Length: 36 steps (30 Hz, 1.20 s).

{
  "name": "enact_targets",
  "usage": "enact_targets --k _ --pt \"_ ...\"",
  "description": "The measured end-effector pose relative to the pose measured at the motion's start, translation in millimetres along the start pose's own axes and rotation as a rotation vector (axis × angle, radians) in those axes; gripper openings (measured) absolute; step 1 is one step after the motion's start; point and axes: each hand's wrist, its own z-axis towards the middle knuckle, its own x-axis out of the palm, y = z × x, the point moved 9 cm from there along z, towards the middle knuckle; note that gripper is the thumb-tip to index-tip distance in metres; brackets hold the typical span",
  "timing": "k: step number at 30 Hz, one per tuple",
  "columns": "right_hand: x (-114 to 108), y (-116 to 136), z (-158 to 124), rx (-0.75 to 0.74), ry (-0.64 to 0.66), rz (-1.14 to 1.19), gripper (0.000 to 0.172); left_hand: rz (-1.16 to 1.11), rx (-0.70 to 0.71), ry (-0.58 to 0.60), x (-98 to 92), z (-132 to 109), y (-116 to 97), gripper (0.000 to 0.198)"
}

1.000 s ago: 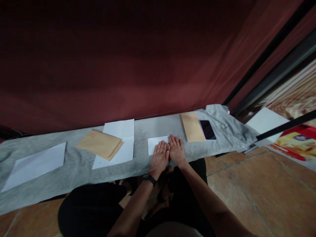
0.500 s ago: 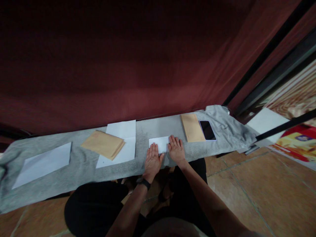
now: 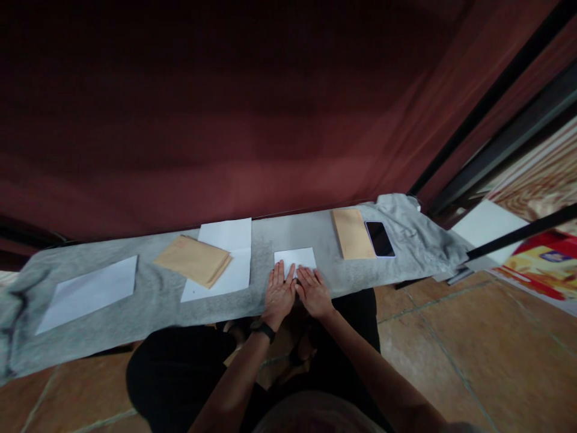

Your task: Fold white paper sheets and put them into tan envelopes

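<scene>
A small folded sheet of white paper (image 3: 295, 256) lies flat on the grey cloth in front of me. My left hand (image 3: 279, 291) rests on its near left part, fingers stretched out and palm down. Beside it, my right hand (image 3: 314, 291) lies flat on the near edge, fingers also extended. The two hands almost meet at the thumbs and cover the paper's near side. To the right is a brown envelope stack (image 3: 353, 234), with a phone (image 3: 380, 239) along its right side.
The narrow table under a grey cloth (image 3: 148, 313) stands against a dark red wall (image 3: 270, 150). Leftward, several brown envelopes (image 3: 193, 258) overlap a white sheet (image 3: 238, 240); another white sheet (image 3: 90, 291) lies farther left. A black metal bar (image 3: 518, 231) crosses at the right.
My right hand has slid left along the paper toward my left hand, uncovering the paper's right end. My left hand stays nearly in place.
</scene>
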Motion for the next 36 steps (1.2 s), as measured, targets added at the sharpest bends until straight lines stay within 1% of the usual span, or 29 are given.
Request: enact_targets --k 4,10,15,19,21,23,27,29,32,36 --pt "-6 -11 -10 0.042 -0.032 -0.05 0.051 0.002 -0.004 -0.015 2.0 0 0 0.054" --pt "-16 -32 -20 0.065 -0.095 -0.09 0.051 0.028 -0.057 -0.038 6.1 -3 7 0.058" --pt "-19 -35 -24 0.055 -0.125 -0.098 0.051 0.018 -0.105 -0.052 4.5 -6 15 0.059" --pt "-19 -35 -23 0.06 -0.128 -0.1 0.051 0.007 -0.149 -0.096 1.4 -5 17 0.06" --pt "-19 -35 -23 0.06 -0.127 -0.101 0.052 -0.011 -0.14 -0.111 0.8 -1 10 0.06" --pt "-18 -35 -23 0.059 -0.123 -0.103 0.051 -0.039 -0.089 -0.089 3.2 6 -6 0.06" --pt "-13 -37 -24 0.05 -0.093 -0.115 0.052 -0.095 0.079 0.048 14.9 19 -50 0.059" --pt "-11 -38 -24 0.054 -0.081 -0.119 0.054 -0.113 0.121 0.102 19.5 23 -64 0.06" --pt "-8 -41 -24 0.066 -0.068 -0.121 0.056 -0.118 0.119 0.118 21.1 25 -69 0.067" --pt "-9 -40 -25 0.043 -0.055 -0.113 0.055 -0.104 0.144 0.099 18.6 21 -59 0.072"
